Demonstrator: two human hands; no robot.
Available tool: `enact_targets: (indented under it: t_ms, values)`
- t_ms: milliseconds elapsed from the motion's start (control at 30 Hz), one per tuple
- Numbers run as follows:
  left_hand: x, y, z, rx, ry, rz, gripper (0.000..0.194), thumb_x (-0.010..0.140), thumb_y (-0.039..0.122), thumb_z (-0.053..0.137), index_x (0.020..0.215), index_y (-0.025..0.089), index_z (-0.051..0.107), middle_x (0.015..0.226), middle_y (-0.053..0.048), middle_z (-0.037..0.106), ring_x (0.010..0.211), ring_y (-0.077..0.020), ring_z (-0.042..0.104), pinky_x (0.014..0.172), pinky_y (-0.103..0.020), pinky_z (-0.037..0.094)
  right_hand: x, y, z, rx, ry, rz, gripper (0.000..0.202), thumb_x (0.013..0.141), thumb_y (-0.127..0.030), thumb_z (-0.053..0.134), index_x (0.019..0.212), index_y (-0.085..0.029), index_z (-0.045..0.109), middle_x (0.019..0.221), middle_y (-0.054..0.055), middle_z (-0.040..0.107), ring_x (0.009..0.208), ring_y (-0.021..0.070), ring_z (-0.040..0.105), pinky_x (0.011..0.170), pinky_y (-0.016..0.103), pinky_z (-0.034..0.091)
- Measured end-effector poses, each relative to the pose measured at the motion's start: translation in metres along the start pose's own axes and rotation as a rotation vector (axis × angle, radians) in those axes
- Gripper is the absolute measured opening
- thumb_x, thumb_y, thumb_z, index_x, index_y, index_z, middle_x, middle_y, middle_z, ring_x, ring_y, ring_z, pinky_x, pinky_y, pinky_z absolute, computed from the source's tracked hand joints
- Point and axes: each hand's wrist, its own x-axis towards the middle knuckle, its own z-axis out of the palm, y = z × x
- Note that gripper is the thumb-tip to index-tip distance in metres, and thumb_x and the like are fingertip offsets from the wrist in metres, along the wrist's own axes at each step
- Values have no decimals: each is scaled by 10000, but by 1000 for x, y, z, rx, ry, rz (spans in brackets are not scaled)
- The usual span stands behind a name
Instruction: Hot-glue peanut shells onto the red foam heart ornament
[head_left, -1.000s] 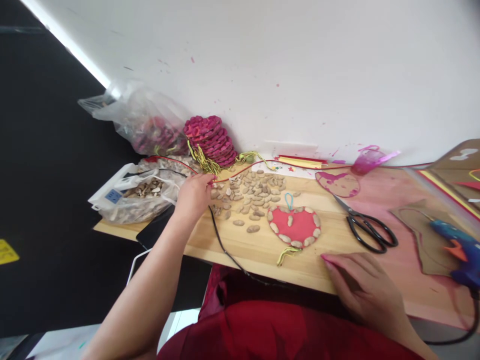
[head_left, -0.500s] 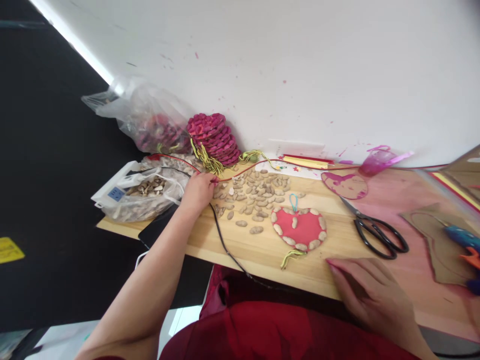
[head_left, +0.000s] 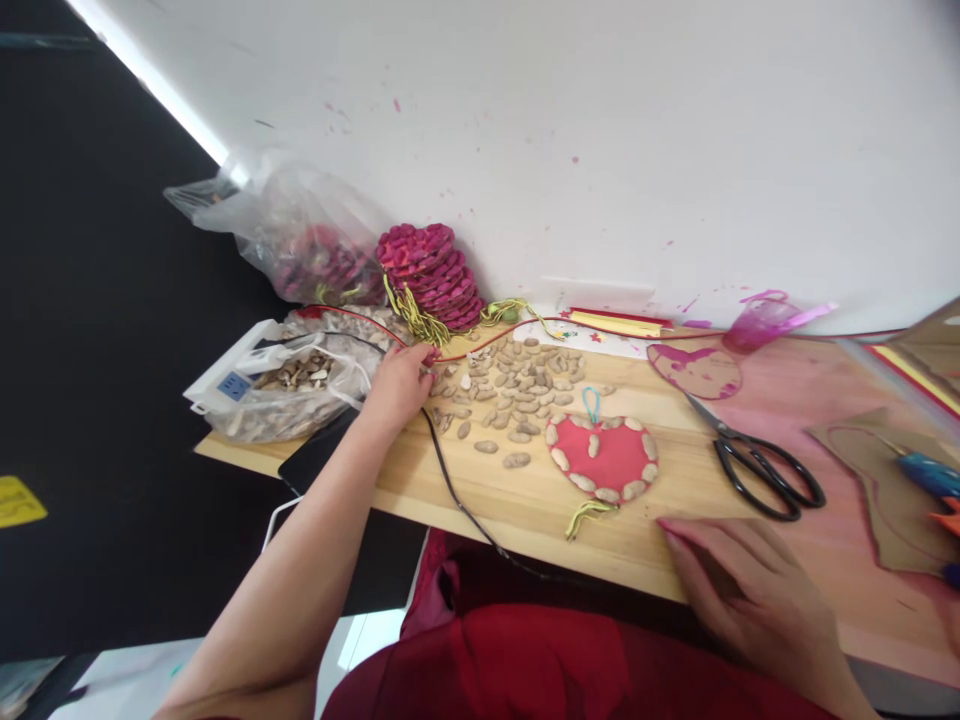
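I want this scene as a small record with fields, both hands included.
left hand: beside loose peanuts; grip unclear
right hand: at the near edge of the table
centre: red heart, peanuts along its rim, one inside; blue loop on top, yellow-green tassel below
right side: black-handled scissors; blue-and-orange tool, partly out of view
left side: open bag of peanut shells
back: stacked magenta pieces against the wall
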Motion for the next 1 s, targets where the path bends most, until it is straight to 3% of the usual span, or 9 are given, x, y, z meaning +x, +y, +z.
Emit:
enact_targets:
  t_ms: [100, 333, 467, 567, 667, 733, 833, 1000]
  values:
    - [0, -2, 0, -1, -16, 7, 355, 808, 115, 611, 1133, 177, 738, 1103, -112, 776, 1072, -297, 684, 1082, -461, 448, -1, 0, 0, 1, -2, -3, 111, 979, -203, 641, 1084, -188, 674, 921, 57, 743, 831, 202, 656, 820, 352, 486]
    - [1, 3, -1, -21, -13, -8, 253, 825, 146, 584, 964, 162, 795, 1013, -151, 772, 1052, -343, 660, 981, -474, 506, -1, -1, 0, 4, 8, 7, 108, 981, -211, 639, 1080, -190, 676, 909, 61, 733, 817, 205, 646, 804, 352, 488]
    - [-5, 9, -7, -79, 36, -45, 298, 888, 193, 532, 1054, 167, 778, 1059, -127, 780, 1030, -297, 685, 974, -432, 519, 1, -1, -1, 6, -1, -13, 109, 979, -191, 637, 1084, -180, 666, 909, 61, 739, 820, 202, 647, 800, 350, 483]
    - [-18, 17, -14, -324, 14, -92, 292, 908, 285, 559, 1086, 170, 760, 1039, -89, 796, 945, -241, 712, 891, -354, 546, 1, -2, -1, 2, 2, 6, 103, 971, -188, 654, 1072, -180, 670, 911, 65, 737, 815, 203, 640, 799, 353, 485]
    - [-38, 30, -25, -682, -131, -133, 314, 874, 387, 638, 1057, 165, 763, 978, -67, 801, 864, -209, 711, 809, -311, 553, 1, -4, -1, 4, 5, 43, 109, 956, -186, 676, 1065, -186, 679, 900, 64, 728, 810, 205, 635, 795, 354, 492]
    - [-51, 39, -30, -769, -263, -157, 330, 861, 420, 654, 1042, 174, 778, 924, -48, 798, 778, -184, 692, 741, -289, 552, 1, -6, -1, 3, 5, 67, 116, 944, -177, 691, 1059, -190, 683, 891, 63, 727, 802, 205, 633, 790, 357, 496]
    - [-68, 52, -33, -779, -415, -158, 324, 857, 445, 659, 1012, 202, 807, 960, -35, 806, 770, -175, 688, 707, -273, 547, 1, -8, -2, -2, 4, 89, 126, 925, -165, 710, 1046, -194, 686, 888, 63, 733, 799, 206, 633, 783, 358, 502]
    - [-82, 70, -28, -686, -579, -22, 295, 893, 384, 605, 1058, 267, 819, 1036, -5, 818, 887, -195, 733, 769, -277, 556, 4, -13, -3, -13, 24, 113, 132, 910, -159, 726, 1029, -209, 695, 869, 44, 742, 777, 193, 632, 764, 340, 507]
